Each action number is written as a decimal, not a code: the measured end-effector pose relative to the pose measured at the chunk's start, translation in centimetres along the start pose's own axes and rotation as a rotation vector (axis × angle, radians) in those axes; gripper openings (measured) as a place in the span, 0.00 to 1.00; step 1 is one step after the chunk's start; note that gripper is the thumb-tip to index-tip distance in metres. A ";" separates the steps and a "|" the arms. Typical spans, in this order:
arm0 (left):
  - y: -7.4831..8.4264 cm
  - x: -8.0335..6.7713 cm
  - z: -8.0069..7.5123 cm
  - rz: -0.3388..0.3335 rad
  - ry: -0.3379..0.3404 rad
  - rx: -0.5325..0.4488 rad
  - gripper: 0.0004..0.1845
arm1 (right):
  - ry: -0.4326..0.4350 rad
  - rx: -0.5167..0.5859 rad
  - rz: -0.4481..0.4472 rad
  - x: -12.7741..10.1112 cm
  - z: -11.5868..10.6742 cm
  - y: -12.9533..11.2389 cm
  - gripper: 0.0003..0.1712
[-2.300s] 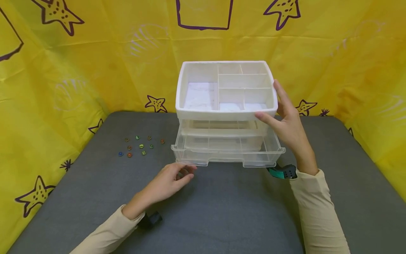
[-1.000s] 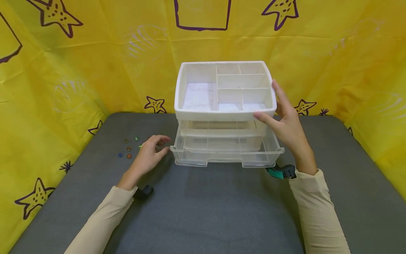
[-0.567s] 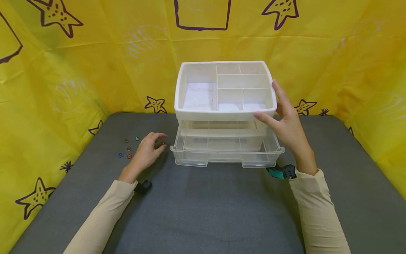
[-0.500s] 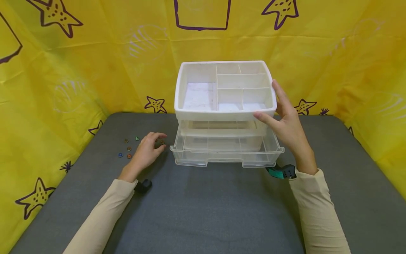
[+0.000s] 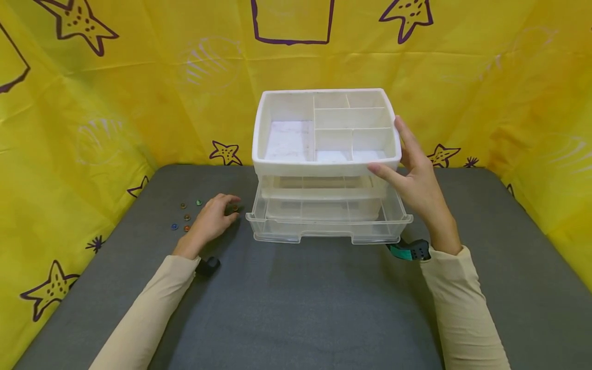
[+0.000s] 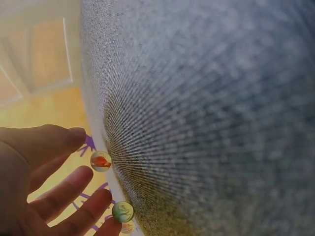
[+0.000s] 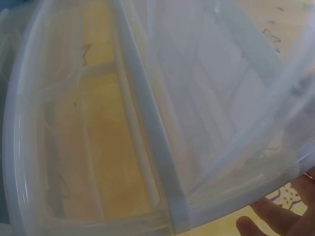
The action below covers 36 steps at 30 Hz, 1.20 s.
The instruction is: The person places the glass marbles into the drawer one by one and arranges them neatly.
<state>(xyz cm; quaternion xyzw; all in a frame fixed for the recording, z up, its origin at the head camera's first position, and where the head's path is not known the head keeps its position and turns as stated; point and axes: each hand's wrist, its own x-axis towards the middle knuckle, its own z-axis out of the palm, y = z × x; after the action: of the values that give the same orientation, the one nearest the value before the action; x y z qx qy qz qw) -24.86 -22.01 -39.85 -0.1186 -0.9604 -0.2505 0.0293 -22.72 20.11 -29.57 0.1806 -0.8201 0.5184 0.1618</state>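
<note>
A plastic organizer stands at the back middle of the grey table point(image 5: 300, 308). It has a white divided top tray point(image 5: 282, 105) and clear drawers beneath. The lower clear drawer point(image 5: 328, 228) is pulled out toward me. My right hand point(image 5: 409, 167) presses the tray's right front corner, thumb on the front rim and straight fingers along the side; its fingertips point(image 7: 261, 221) show beside the clear drawer point(image 7: 98, 147). My left hand point(image 5: 210, 218) lies over several small coloured marbles point(image 5: 185, 217) left of the drawer. In the left wrist view its loosely spread fingers point(image 6: 74, 189) touch an orange marble point(image 6: 101, 161) and a green marble point(image 6: 122, 212).
Yellow cloth with purple stars point(image 5: 92, 103) walls in the table at the back and both sides. The organizer takes up the table's far middle. Grey table surface stretches in front of the drawer toward me.
My left hand has moved from the drawer's front left corner leftward to the marbles and now rests on them. The right hand has stayed on the tray corner.
</note>
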 end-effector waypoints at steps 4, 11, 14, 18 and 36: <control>0.0 0.1 0.0 -0.017 -0.022 0.013 0.18 | 0.001 0.000 0.000 0.0 0.0 0.0 0.51; -0.2 0.0 -0.1 -0.003 -0.041 0.059 0.15 | 0.000 0.003 0.011 0.0 -0.1 -0.1 0.52; -0.1 -0.1 -0.2 -0.003 -0.046 0.067 0.14 | 0.002 0.000 0.009 0.0 -0.1 0.0 0.51; 0.0 -0.2 -0.1 0.007 -0.059 0.101 0.13 | 0.004 -0.008 0.002 0.1 0.0 0.1 0.51; 0.2 0.1 0.2 0.061 0.024 0.087 0.10 | 0.030 -0.073 -0.041 0.1 -0.1 -0.2 0.51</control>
<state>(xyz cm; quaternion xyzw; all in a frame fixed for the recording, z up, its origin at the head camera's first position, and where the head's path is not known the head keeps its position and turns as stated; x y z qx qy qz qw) -24.87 -21.77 -39.90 -0.1436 -0.9658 -0.2090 0.0536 -22.71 20.11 -29.39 0.1836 -0.8320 0.4874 0.1911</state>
